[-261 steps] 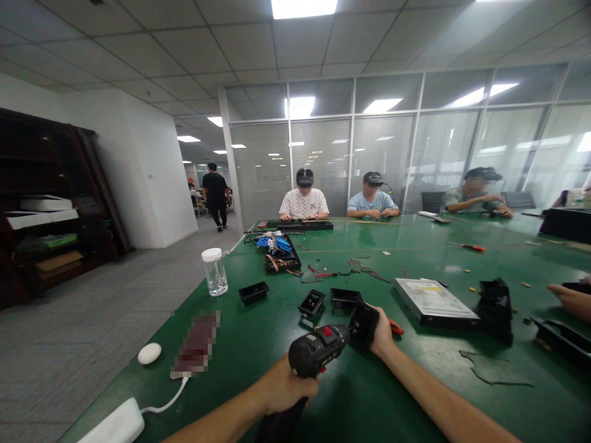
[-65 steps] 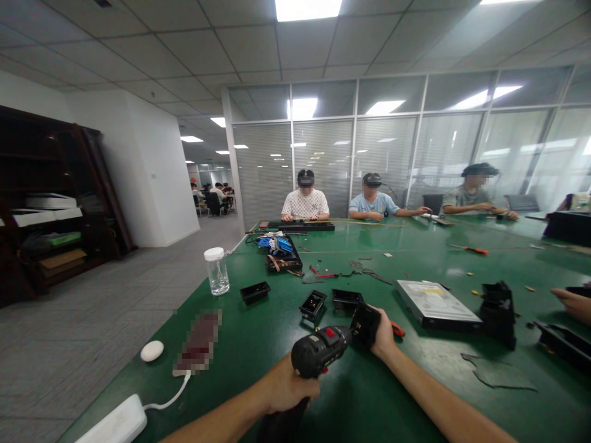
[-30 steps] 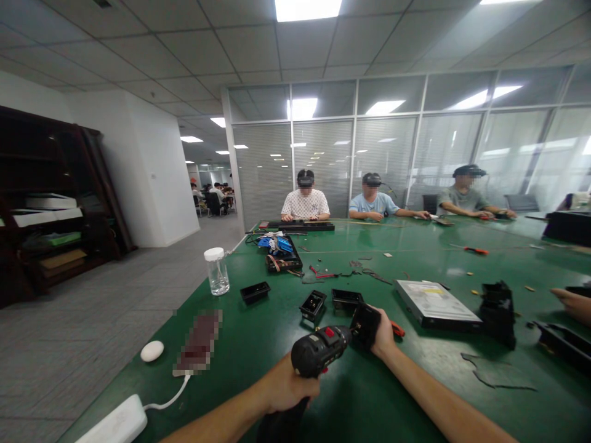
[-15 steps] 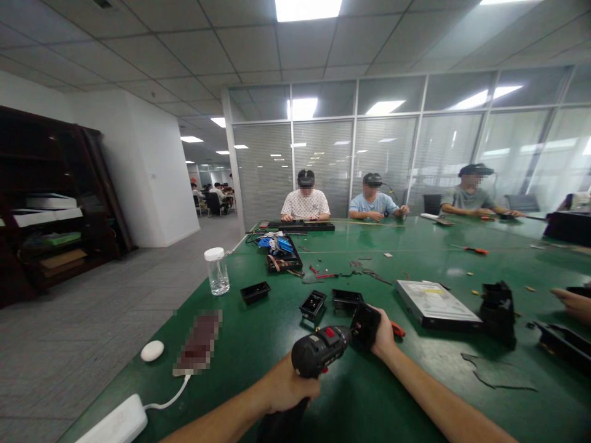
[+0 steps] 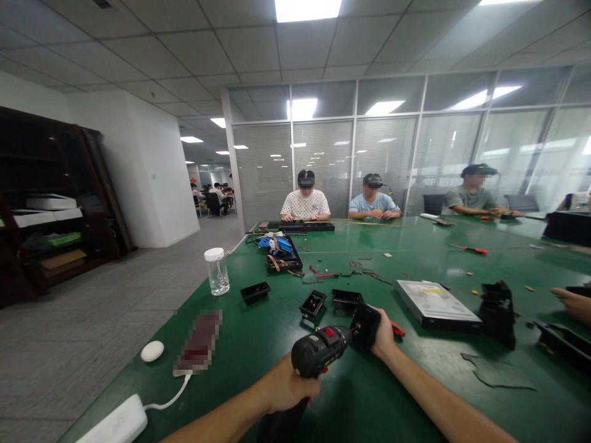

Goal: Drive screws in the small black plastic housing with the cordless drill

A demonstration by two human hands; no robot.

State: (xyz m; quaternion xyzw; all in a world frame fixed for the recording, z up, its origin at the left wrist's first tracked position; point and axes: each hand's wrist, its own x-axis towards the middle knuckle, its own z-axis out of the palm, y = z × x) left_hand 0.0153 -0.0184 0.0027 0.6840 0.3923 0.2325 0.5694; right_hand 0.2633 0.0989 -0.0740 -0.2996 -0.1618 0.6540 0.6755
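My left hand (image 5: pixel 293 386) is wrapped round the grip of a black cordless drill (image 5: pixel 318 351) with a red switch on top. The drill points right, its tip at the open side of a small black plastic housing (image 5: pixel 364 326). That housing is held up by my right hand (image 5: pixel 383 333), closed round its right side; some of those fingers are hidden behind it. Exactly where the bit meets the housing is too small to make out. Just beyond stand similar black housings, one (image 5: pixel 313 306) upright and another (image 5: pixel 347 299) beside it.
Left on the green table (image 5: pixel 249 344) are a clear jar (image 5: pixel 217 272), a phone (image 5: pixel 199 344), a white round case (image 5: pixel 152 351) and a white power strip (image 5: pixel 115 421). To the right lie a disc drive (image 5: pixel 436 303) and black plastic parts (image 5: pixel 497 314). A co-worker's hand (image 5: pixel 572 301) shows at the right edge.
My hands, the drill and the housing stay almost in place. Across the table, the co-worker in light blue has lowered a raised hand to the other one.
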